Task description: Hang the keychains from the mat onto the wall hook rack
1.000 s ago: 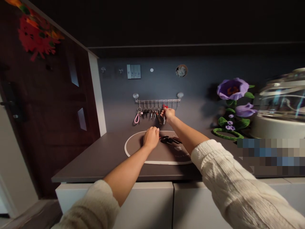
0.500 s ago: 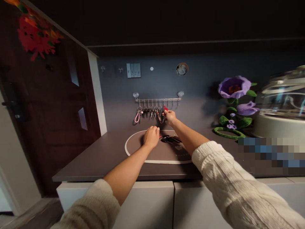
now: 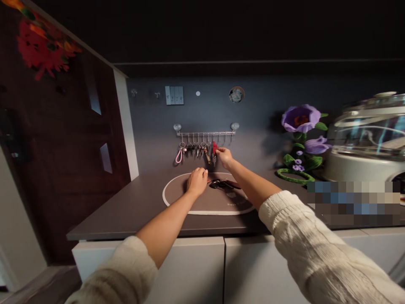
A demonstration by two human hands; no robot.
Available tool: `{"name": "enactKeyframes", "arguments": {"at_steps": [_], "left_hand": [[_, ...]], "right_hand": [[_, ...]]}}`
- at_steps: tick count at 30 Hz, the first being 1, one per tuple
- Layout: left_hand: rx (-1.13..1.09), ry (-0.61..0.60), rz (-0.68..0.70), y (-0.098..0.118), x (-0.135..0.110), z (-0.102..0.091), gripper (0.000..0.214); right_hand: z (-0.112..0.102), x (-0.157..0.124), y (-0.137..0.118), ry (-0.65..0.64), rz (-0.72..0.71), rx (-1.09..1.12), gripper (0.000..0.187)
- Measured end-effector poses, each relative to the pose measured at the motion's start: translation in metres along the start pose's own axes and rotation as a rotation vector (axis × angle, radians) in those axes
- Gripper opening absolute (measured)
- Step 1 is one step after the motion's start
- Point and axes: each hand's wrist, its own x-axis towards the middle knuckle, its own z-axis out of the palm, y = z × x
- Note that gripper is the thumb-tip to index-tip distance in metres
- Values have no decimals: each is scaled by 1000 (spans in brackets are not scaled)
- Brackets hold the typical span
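Note:
My right hand [image 3: 225, 157] reaches up to the wall, its fingers pinched beside a red key fob [image 3: 214, 147] that hangs from the metal hook rail [image 3: 205, 133]. Several other key bunches, one with a pink loop [image 3: 179, 156], hang along the same rail. My left hand [image 3: 196, 182] rests curled on the oval brown mat [image 3: 177, 196] on the countertop. A dark bunch of keys [image 3: 222, 184] lies on the mat just right of that hand, not touching it as far as I can see.
The mat lies on a dark countertop [image 3: 126, 211] over white cabinet doors. Purple artificial flowers [image 3: 300, 120] and a clear-lidded appliance [image 3: 363, 139] stand at the right. A dark wooden door [image 3: 63, 147] is at the left. Wall switches [image 3: 174, 95] sit above the rail.
My right hand has dropped slightly from the rail while staying at the red fob. The view has shifted a little to the right. My left hand has stayed on the mat.

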Motion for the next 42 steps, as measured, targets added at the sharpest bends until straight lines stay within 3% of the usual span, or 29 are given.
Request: {"name": "enactKeyframes", "arguments": {"at_steps": [4,12,17,24,31,42], "left_hand": [[-1,-3,10,0,-1,-2,31],[0,-8,51,0,-2,-3,30],[-46,-22,92,-2,-3,-3,27],[-71,-61,95,-4,-3,-4,23],[-94,-94,78,-6,-2,-2,20],[-73,-128,103,-5,-2,-3,19]], "right_hand": [[-5,-9,-8,130,-44,-124,12],[-14,-42,-32,-62,-40,-65,17],[-22,-73,-27,-163,-22,-124,21],[-38,-102,-9,-329,-106,-462,22],[-50,-107,-16,-475,-227,-922,20],[-49,-103,-16,-571,-339,-1230,15]]}}
